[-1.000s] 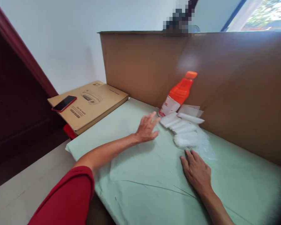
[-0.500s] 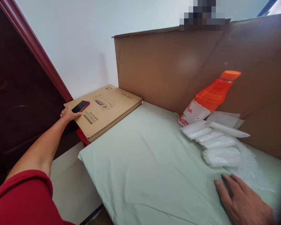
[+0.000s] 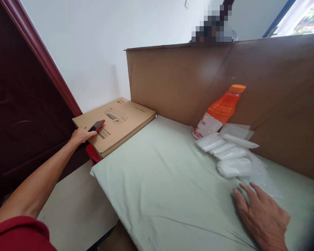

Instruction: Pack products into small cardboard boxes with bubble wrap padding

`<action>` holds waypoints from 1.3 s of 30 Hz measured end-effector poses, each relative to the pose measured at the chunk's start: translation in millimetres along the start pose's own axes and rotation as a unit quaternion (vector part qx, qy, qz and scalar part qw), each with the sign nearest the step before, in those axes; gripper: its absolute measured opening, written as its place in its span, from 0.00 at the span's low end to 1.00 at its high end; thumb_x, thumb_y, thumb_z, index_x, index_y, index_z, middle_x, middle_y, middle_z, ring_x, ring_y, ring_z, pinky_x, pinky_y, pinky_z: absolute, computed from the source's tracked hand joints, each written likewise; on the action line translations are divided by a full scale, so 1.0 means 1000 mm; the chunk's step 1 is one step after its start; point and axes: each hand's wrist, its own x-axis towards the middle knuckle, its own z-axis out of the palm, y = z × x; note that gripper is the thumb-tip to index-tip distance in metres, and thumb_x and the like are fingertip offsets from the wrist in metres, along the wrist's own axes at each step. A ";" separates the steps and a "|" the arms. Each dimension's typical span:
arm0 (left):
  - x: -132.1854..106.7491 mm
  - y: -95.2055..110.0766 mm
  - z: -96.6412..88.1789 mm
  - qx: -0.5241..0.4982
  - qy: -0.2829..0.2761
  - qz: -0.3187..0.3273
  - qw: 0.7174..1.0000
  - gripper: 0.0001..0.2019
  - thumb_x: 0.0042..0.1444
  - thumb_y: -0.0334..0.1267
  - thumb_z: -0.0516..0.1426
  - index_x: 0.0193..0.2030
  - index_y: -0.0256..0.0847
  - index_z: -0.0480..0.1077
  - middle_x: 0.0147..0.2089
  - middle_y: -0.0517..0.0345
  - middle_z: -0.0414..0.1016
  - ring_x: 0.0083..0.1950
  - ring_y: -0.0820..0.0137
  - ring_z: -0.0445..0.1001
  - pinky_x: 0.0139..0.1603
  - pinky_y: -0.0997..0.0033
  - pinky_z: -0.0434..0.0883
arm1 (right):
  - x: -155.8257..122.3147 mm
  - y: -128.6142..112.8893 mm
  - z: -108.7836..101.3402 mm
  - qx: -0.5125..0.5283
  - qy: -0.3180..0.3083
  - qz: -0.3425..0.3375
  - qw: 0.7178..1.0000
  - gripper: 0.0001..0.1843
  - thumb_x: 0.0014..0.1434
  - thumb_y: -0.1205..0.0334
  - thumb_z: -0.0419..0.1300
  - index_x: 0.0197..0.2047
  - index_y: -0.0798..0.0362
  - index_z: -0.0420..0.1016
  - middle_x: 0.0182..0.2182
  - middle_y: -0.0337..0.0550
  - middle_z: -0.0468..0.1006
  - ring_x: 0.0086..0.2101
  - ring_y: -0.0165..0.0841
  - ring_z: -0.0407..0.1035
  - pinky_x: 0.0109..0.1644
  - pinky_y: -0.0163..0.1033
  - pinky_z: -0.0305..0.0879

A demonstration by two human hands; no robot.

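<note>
Over on the left, my left hand [image 3: 81, 135] grips a red-edged smartphone [image 3: 97, 124] with a dark screen, tilted above a flat brown cardboard box [image 3: 131, 130]. My right hand [image 3: 263, 211] rests on the pale green cloth [image 3: 167, 188], fingers spread and holding nothing. Just beyond its fingertips lie several clear plastic packets and bubble wrap bundles [image 3: 234, 167]. An orange-capped bottle [image 3: 221, 108] with orange contents and a white label stands behind the packets.
A tall brown cardboard panel [image 3: 172, 80] rises along the back of the cloth-covered surface. A dark red door [image 3: 23, 104] is at the far left. Red fabric [image 3: 92, 154] shows beneath the box. Behind the panel, a pixelated figure [image 3: 211, 31] is partly visible.
My left hand has tilted the phone up from the box top, and it now sits in my grip. The view has shifted slightly; my right hand stays on the cloth with fingers spread.
</note>
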 end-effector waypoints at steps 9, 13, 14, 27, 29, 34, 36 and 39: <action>-0.175 0.027 0.047 -0.228 -0.231 0.071 0.943 0.42 0.43 0.54 0.66 0.63 0.35 0.65 0.43 0.46 0.79 0.37 0.60 0.81 0.32 0.63 0.79 | -0.010 -0.152 -0.074 0.471 -0.233 0.071 0.848 0.19 0.62 0.47 0.57 0.50 0.47 0.79 0.57 0.52 0.77 0.50 0.45 0.75 0.44 0.47 0.73; -0.250 0.054 0.103 -0.238 -0.294 0.143 0.914 0.42 0.45 0.53 0.66 0.64 0.33 0.64 0.46 0.45 0.77 0.38 0.61 0.79 0.33 0.63 0.78 | -0.020 -0.208 -0.095 0.660 -0.335 0.169 0.651 0.26 0.64 0.43 0.57 0.56 0.50 0.76 0.53 0.52 0.79 0.50 0.44 0.76 0.47 0.45 0.72; -0.266 0.059 0.117 -0.220 -0.292 0.163 0.916 0.42 0.45 0.53 0.66 0.65 0.34 0.64 0.47 0.45 0.76 0.40 0.61 0.79 0.36 0.61 0.78 | -0.023 -0.212 -0.095 0.682 -0.331 0.191 0.624 0.27 0.64 0.41 0.57 0.56 0.51 0.75 0.53 0.52 0.79 0.49 0.44 0.76 0.46 0.45 0.72; -0.297 0.085 0.218 -0.483 -0.386 -0.013 0.786 0.22 0.51 0.53 0.64 0.44 0.37 0.75 0.36 0.51 0.80 0.41 0.61 0.79 0.41 0.63 0.75 | -0.038 -0.158 -0.054 0.727 -0.227 0.185 0.621 0.26 0.60 0.43 0.63 0.54 0.50 0.78 0.44 0.42 0.83 0.44 0.40 0.75 0.56 0.48 0.71; -0.295 0.086 0.226 -0.501 -0.392 -0.025 0.772 0.19 0.51 0.53 0.64 0.39 0.38 0.75 0.37 0.50 0.81 0.43 0.60 0.80 0.43 0.63 0.76 | -0.038 -0.155 -0.048 0.722 -0.216 0.200 0.626 0.24 0.59 0.44 0.64 0.53 0.50 0.79 0.43 0.42 0.83 0.43 0.39 0.75 0.54 0.47 0.72; -0.300 0.086 0.235 -0.544 -0.395 -0.031 0.739 0.16 0.50 0.48 0.67 0.38 0.38 0.75 0.40 0.51 0.83 0.48 0.59 0.80 0.48 0.63 0.76 | -0.040 -0.158 -0.038 0.709 -0.190 0.243 0.634 0.23 0.58 0.48 0.64 0.54 0.49 0.79 0.41 0.42 0.83 0.41 0.39 0.76 0.53 0.47 0.72; -0.302 0.085 0.235 -0.561 -0.394 -0.031 0.727 0.18 0.48 0.46 0.69 0.41 0.37 0.76 0.41 0.51 0.83 0.51 0.58 0.79 0.52 0.62 0.75 | -0.043 -0.159 -0.035 0.689 -0.184 0.251 0.655 0.25 0.58 0.48 0.65 0.55 0.50 0.77 0.38 0.41 0.83 0.38 0.38 0.75 0.50 0.46 0.73; -0.304 0.084 0.235 -0.579 -0.387 -0.035 0.717 0.18 0.46 0.44 0.70 0.40 0.37 0.76 0.41 0.51 0.83 0.53 0.56 0.79 0.55 0.60 0.73 | -0.047 -0.161 -0.036 0.660 -0.167 0.271 0.680 0.29 0.59 0.48 0.64 0.60 0.52 0.73 0.32 0.40 0.80 0.32 0.35 0.73 0.42 0.42 0.72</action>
